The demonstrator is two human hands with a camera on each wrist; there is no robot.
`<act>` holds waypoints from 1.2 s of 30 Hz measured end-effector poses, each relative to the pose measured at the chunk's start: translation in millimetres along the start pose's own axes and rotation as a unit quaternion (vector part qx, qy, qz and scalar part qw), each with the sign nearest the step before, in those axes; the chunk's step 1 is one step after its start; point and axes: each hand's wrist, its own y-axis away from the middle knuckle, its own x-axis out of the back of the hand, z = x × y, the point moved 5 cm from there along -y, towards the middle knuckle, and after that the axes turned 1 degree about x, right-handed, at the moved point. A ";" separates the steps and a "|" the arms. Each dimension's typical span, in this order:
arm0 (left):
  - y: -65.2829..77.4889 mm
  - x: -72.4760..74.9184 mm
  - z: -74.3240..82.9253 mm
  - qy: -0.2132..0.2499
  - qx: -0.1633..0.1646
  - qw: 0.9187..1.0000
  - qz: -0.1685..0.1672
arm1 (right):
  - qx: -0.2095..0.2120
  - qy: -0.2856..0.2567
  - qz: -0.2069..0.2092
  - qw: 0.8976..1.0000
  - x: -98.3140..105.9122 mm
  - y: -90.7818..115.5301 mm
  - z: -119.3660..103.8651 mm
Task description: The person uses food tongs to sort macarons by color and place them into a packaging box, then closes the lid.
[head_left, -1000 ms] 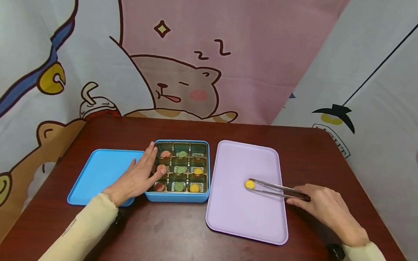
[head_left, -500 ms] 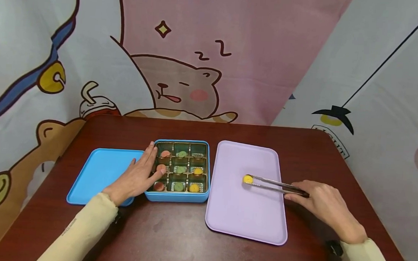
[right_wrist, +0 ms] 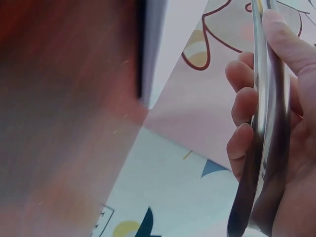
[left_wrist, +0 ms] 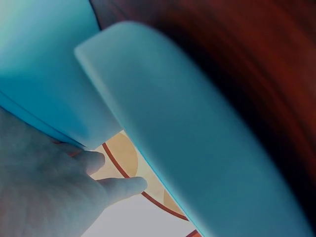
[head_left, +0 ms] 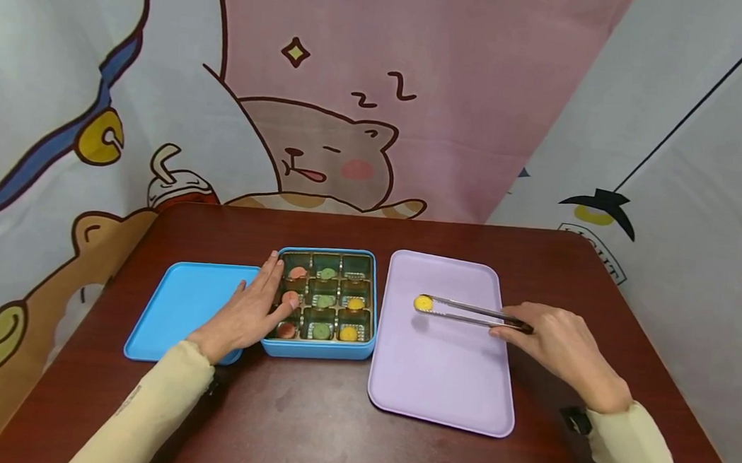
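My right hand (head_left: 561, 349) grips metal tongs (head_left: 474, 314) whose tips pinch a small yellow ball (head_left: 423, 303) above the lilac tray (head_left: 441, 384). In the right wrist view, fingers and thumb wrap the tongs (right_wrist: 269, 123) near their hinged end. My left hand (head_left: 247, 316) lies with straight fingers along the left side of the blue box (head_left: 315, 351), its thumb over the rim. Inside the box, a divided insert holds orange-pink pieces (head_left: 297, 273) in the left column, green pieces (head_left: 325, 302) in the middle, and yellow pieces (head_left: 348, 333) in two right-hand compartments; the back right compartment holds none.
A flat blue lid (head_left: 190, 309) lies left of the box, partly under my left forearm. The lilac tray sits close against the box's right side. Behind the dark red-brown table (head_left: 308, 426) hangs a printed cloth (head_left: 468, 110).
My right hand has moved left and away from me over the tray, carrying the tongs and yellow ball toward the box. My left hand has stayed on the box.
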 end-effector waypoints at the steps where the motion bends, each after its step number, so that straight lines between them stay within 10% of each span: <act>1: -0.2 0.0 0.1 0.000 0.000 1.000 0.000 | 0.003 -0.001 0.001 1.000 0.4 -2.8 -1.5; 36: 0.1 1.3 1.7 0.003 -0.001 1.000 -0.001 | 0.040 -0.050 0.010 0.998 -12.5 -91.3 -31.3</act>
